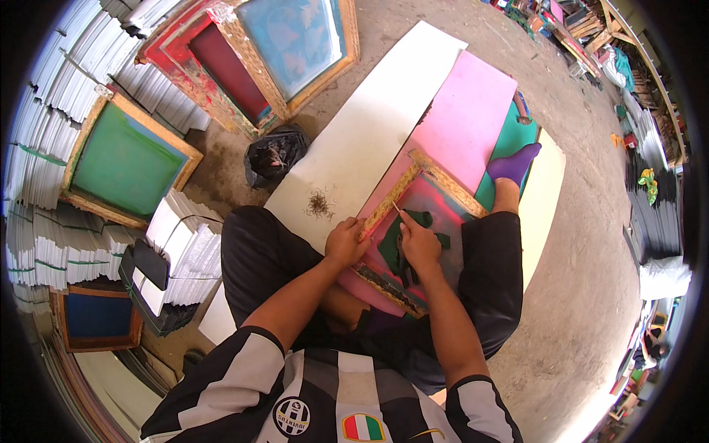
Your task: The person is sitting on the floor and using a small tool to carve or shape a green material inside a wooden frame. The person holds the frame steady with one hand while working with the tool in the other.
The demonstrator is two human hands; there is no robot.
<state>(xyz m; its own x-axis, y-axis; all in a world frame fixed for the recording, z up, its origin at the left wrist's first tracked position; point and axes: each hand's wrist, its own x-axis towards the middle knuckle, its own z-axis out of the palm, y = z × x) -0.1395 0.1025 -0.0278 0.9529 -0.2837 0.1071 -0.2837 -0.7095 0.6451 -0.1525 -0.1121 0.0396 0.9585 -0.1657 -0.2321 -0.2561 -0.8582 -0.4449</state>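
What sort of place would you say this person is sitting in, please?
It looks like a workshop, perhaps for screen printing: a wooden frame at the left hand, a green-filled frame farther left, and stacks of tied white sheets.

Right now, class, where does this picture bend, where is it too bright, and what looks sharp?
Head view: the pale board at lower left bows near the dark round rim; head view: the floor washes out to white toward the lower right; head view: near the middle, the left hand and right hand look fairly sharp.
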